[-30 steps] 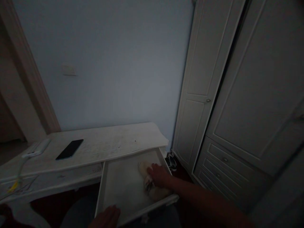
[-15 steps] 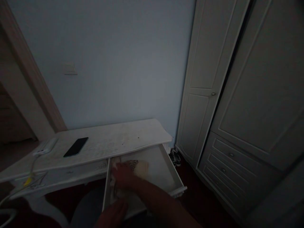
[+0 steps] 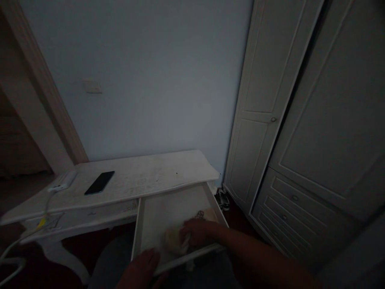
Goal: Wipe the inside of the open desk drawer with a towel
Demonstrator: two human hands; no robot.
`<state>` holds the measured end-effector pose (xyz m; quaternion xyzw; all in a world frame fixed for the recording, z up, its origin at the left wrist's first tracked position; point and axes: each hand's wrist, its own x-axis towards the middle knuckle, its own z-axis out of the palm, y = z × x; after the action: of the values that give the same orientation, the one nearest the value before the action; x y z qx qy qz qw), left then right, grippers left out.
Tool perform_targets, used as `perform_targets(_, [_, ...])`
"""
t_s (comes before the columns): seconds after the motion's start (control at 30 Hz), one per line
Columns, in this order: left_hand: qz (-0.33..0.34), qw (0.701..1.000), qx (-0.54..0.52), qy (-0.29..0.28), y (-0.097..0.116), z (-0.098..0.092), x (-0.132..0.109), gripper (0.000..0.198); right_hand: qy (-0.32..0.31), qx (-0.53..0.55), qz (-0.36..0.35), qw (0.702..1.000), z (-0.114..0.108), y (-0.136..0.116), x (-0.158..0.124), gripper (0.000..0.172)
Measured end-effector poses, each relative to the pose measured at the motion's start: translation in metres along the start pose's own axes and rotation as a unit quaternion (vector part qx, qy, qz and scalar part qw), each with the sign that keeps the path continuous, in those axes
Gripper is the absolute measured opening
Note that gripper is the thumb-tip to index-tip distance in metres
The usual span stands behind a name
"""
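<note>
- While the head view is dim and somewhat blurred, it shows a pulled-out drawer (image 3: 156,208) at the lower middle of the frame, part of a worn white desk (image 3: 144,172).
- Inside the drawer, toward its front edge, lies a pale cloth (image 3: 173,240), bunched at its left end; a patterned part shows above the wrist, probably belonging to the same piece.
- The right hand (image 3: 194,233), at the lower middle of the frame, has its fingers curled closed around the cloth, with the forearm running in from the lower right.
- The left hand (image 3: 144,263) lies at the drawer's front left corner, near the bottom of the frame, its fingers reaching over the rim; whether it grips the drawer or only rests there, I cannot tell.
- On the desktop, left of centre, a dark phone (image 3: 100,183) lies flat, with a white power strip (image 3: 63,181) farther left.
- A pale cable (image 3: 18,243) with a yellow piece (image 3: 41,222) on it hangs at the lower left.
- A wall switch (image 3: 92,86) sits on the bluish wall (image 3: 156,80) at the upper left.
- White wardrobe doors (image 3: 255,160) fill the right side, and dark shoes (image 3: 222,199) stand between wardrobe and desk.
</note>
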<state>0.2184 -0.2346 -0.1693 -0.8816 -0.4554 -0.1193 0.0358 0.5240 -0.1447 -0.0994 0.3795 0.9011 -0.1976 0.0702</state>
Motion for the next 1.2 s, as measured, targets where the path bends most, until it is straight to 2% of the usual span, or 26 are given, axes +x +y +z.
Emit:
perform_targets(0.07, [-0.006,1.000,0.015,0.001,-0.002,0.007,-0.003,0.040,0.058,-0.038,0.101,0.992,-0.007,0.016,-0.019,0.037])
perform_targets(0.13, [-0.017,1.000,0.017,-0.003,-0.002,0.011,-0.003,0.044,0.121,-0.058,0.176,0.975,-0.011,0.027,-0.024,0.037])
perform_targets(0.2, [-0.021,1.000,0.005,-0.017,0.000,0.011,-0.001,0.045,0.166,-0.062,0.225,0.958,-0.016,0.031,-0.012,0.041])
perform_targets(0.3, [-0.018,0.998,-0.025,-0.051,0.005,0.002,0.005,0.045,0.211,-0.054,0.261,0.940,-0.026,0.024,0.030,0.049])
perform_targets(0.43, [-0.063,0.991,-0.077,-0.094,0.010,-0.016,0.021,0.038,0.242,-0.025,0.228,0.943,-0.037,-0.003,0.092,0.051])
perform_targets(0.5, [-0.101,0.987,-0.096,-0.081,0.009,-0.025,0.035,0.038,0.231,-0.007,0.166,0.959,-0.039,-0.016,0.110,0.053])
perform_targets(0.57, [-0.126,0.986,-0.094,-0.054,0.006,-0.033,0.055,0.042,0.208,0.006,0.085,0.974,-0.038,-0.025,0.113,0.060])
perform_targets(0.63, [-0.149,0.985,-0.069,-0.060,0.003,-0.039,0.077,0.066,0.199,0.027,0.015,0.979,-0.034,-0.025,0.098,0.069])
perform_targets(0.67, [-0.169,0.981,-0.055,-0.084,0.002,-0.041,0.089,0.081,0.202,0.040,-0.008,0.979,-0.032,-0.023,0.084,0.071])
perform_targets(0.73, [-0.220,0.964,-0.042,-0.145,0.003,-0.042,0.113,0.108,0.218,0.071,-0.023,0.973,-0.024,-0.015,0.044,0.074])
perform_targets(0.77, [-0.259,0.949,-0.043,-0.175,0.005,-0.041,0.125,0.117,0.205,0.075,-0.030,0.975,-0.019,-0.010,0.019,0.071])
perform_targets(0.87, [-0.284,0.942,-0.044,-0.171,0.011,-0.032,0.162,0.127,0.175,0.120,-0.026,0.977,0.003,-0.003,-0.057,0.048])
perform_targets(0.93, [-0.263,0.951,-0.046,-0.154,0.019,-0.024,0.186,0.127,0.143,0.112,-0.018,0.983,0.023,-0.005,-0.094,0.041])
perform_targets(0.97, [-0.251,0.956,-0.048,-0.147,0.023,-0.020,0.197,0.124,0.151,0.088,-0.013,0.985,0.035,-0.007,-0.104,0.044])
perform_targets(1.03, [-0.215,0.966,-0.053,-0.135,0.036,-0.016,0.214,0.113,0.177,0.025,0.007,0.984,0.056,-0.013,-0.109,0.044])
perform_targets(1.13, [-0.123,0.981,-0.061,-0.139,0.057,-0.013,0.229,0.093,0.230,-0.056,0.039,0.971,0.082,-0.016,-0.089,0.029])
perform_targets(1.2, [-0.053,0.984,-0.066,-0.156,0.068,-0.014,0.228,0.085,0.258,-0.088,0.039,0.961,0.092,-0.015,-0.073,0.025])
